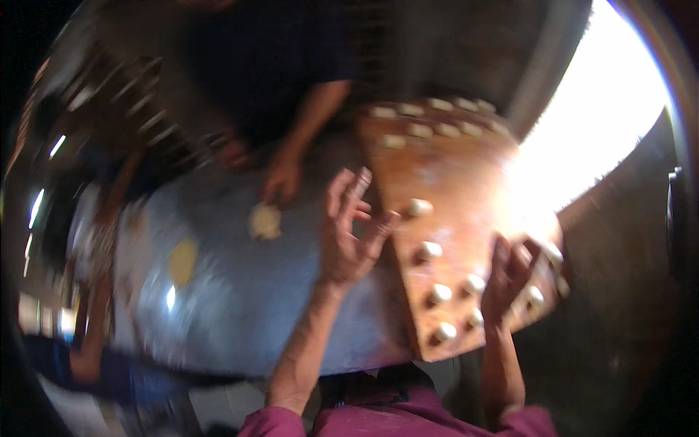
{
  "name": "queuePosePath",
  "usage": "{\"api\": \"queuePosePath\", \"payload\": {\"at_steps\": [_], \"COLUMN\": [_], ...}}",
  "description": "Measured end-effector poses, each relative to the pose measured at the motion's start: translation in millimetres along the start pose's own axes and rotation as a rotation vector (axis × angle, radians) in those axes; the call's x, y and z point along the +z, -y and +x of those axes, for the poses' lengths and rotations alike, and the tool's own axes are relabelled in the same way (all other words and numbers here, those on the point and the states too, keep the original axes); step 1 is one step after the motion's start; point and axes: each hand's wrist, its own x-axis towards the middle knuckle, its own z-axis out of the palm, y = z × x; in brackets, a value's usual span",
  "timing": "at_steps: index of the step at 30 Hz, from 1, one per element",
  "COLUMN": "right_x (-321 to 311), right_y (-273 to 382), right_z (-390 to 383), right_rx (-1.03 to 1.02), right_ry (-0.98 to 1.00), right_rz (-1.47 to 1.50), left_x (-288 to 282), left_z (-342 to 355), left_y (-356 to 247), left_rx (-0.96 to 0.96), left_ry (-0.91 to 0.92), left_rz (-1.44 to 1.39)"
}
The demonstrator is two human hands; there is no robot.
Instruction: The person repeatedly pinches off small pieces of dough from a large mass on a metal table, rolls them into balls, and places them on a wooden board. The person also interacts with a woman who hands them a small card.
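The picture is blurred by motion. My left hand (349,229) is raised over the grey metal table (240,306), fingers spread, holding nothing, beside the left edge of a brown wooden board (451,167). Several small white dough balls (429,251) lie in rows on the board. My right hand (510,273) rests on the board's near right part among the dough balls; whether it grips one is unclear. A flattened dough piece (265,221) lies on the table.
Across the table a person in dark clothes reaches a hand (282,182) down next to the flattened dough. A yellowish disc (183,261) lies on the table's left. Another person's arm (87,357) is at the lower left. Bright glare fills the upper right.
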Motion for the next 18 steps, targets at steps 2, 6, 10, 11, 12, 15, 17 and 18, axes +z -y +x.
{"api": "queuePosePath", "payload": {"at_steps": [2, 6, 10, 11, 12, 15, 17, 18], "right_x": [-5, 19, 44, 60, 82, 173, 229, 190], "right_y": [7, 15, -26, -38, -69, -153, -180, -124], "right_z": [-26, -115, -111, -114, -92, -44, -42, -48], "right_rx": [0.157, -0.033, -0.19, -0.185, -0.124, -0.511, -0.256, -0.586], "right_ry": [0.012, 0.487, 0.934, 0.994, 1.092, 0.872, 0.849, 0.671], "right_rz": [0.158, 0.241, 0.4, 0.436, 0.419, 0.494, 0.832, 0.246], "left_x": [-20, -51, -39, -52, -33, -23, -47, -53], "left_z": [-49, -174, -236, -242, -232, -229, -253, -287], "left_y": [14, 7, -28, -30, -29, -40, -52, -53], "left_rx": [0.251, -0.043, -0.426, -0.256, -0.281, -0.423, -0.33, -0.324], "left_ry": [-0.222, -0.273, -0.496, -0.575, -0.69, -0.718, -0.719, -0.705], "left_rz": [0.082, 0.245, 0.329, 0.433, 0.46, 0.555, 0.58, 0.562]}}
